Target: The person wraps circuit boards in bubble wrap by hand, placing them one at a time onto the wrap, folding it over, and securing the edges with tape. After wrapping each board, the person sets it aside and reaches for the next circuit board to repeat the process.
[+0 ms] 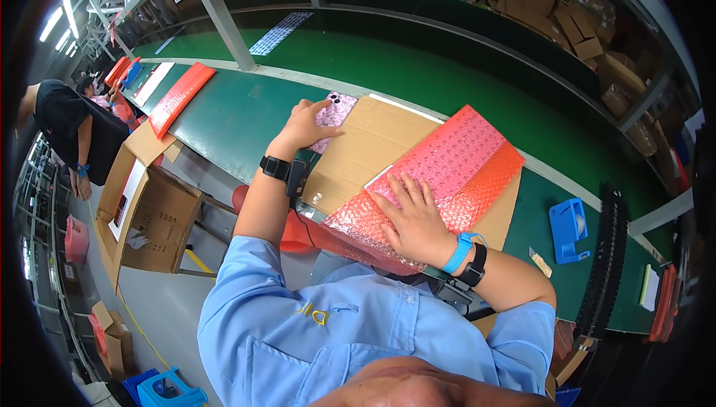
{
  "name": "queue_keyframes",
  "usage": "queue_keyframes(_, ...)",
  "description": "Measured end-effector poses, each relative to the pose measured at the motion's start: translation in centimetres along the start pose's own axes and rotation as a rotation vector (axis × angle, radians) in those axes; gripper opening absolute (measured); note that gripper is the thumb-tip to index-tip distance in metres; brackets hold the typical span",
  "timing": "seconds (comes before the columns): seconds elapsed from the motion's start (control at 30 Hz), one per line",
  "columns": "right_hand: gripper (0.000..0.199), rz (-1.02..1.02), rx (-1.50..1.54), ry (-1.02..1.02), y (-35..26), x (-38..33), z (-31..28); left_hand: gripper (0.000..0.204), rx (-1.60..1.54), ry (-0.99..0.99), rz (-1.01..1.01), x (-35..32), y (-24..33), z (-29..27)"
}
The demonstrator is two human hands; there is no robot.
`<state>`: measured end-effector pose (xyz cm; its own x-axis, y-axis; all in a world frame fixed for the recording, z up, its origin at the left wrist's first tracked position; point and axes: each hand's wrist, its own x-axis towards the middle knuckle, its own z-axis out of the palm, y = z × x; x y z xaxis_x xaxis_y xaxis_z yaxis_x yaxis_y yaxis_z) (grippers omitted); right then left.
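Observation:
My left hand reaches over a smartphone with a pink marbled back, fingers at its left edge and thumb laid across it. The phone lies against the left side of a flat brown cardboard sheet. Fingers spread, my right hand rests flat on red bubble wrap, which slants over the cardboard and hangs past the near table edge. A pink printed band crosses the wrap. What lies under the wrap is hidden.
At right on the green table are a blue tape dispenser, a utility knife and a black cable track. Another red bubble-wrap piece lies left. An open carton stands beside the table; a co-worker is beyond it.

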<state>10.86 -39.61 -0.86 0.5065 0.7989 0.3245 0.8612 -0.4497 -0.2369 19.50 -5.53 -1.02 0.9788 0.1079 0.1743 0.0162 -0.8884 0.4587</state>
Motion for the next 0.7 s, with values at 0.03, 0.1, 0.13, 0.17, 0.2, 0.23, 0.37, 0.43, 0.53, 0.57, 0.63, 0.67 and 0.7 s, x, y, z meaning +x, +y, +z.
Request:
queue_keyframes(0.03,0.062,-0.004,0.000,-0.004,-0.1,0.1,0.0,0.077,-0.002,0.002,-0.005,-0.1,-0.1,-0.1)
queue_keyframes(0.1,0.062,-0.004,0.001,-0.004,0.0,0.0,0.0,0.076,0.018,-0.010,-0.004,-0.3,0.5,-0.4)
queue_keyframes(0.13,0.062,-0.003,0.002,-0.005,0.0,0.0,0.1,0.075,0.027,-0.016,-0.004,-0.4,0.6,-0.4)
queue_keyframes(0.17,0.062,-0.001,0.002,-0.007,0.0,0.0,0.1,0.075,0.025,-0.018,-0.004,-0.3,0.6,-0.2)
queue_keyframes(0.2,0.062,0.002,0.003,-0.006,0.0,-0.1,0.0,0.074,0.011,-0.011,-0.007,-0.2,0.5,-0.1)
queue_keyframes(0.23,0.062,0.002,0.004,-0.006,0.0,0.0,0.0,0.072,-0.002,-0.001,-0.014,-0.1,0.3,-0.1)
queue_keyframes(0.37,0.062,-0.004,0.002,-0.009,0.0,0.1,0.1,0.068,0.037,0.107,-0.005,0.1,-0.2,0.6)
queue_keyframes(0.43,0.062,0.000,0.002,-0.008,0.1,0.1,0.1,0.066,0.065,0.152,0.008,0.2,-0.5,1.1)
queue_keyframes(0.53,0.059,-0.021,-0.013,0.016,0.0,0.1,0.1,0.064,0.075,0.050,0.087,0.2,-1.3,1.5)
queue_keyframes(0.57,0.059,-0.020,-0.012,0.017,0.0,0.1,0.1,0.064,0.075,0.048,0.089,0.2,-1.3,1.5)
queue_keyframes(0.63,0.059,-0.017,-0.009,0.019,0.1,0.0,0.1,0.056,0.075,0.068,0.117,0.3,-1.3,1.7)
queue_keyframes(0.67,0.059,-0.015,-0.007,0.020,0.1,0.0,0.1,0.053,0.075,0.077,0.130,0.3,-1.2,1.7)
queue_keyframes(0.7,0.059,-0.012,-0.006,0.020,0.2,-0.1,0.1,0.053,0.075,0.074,0.131,0.5,-1.2,1.8)
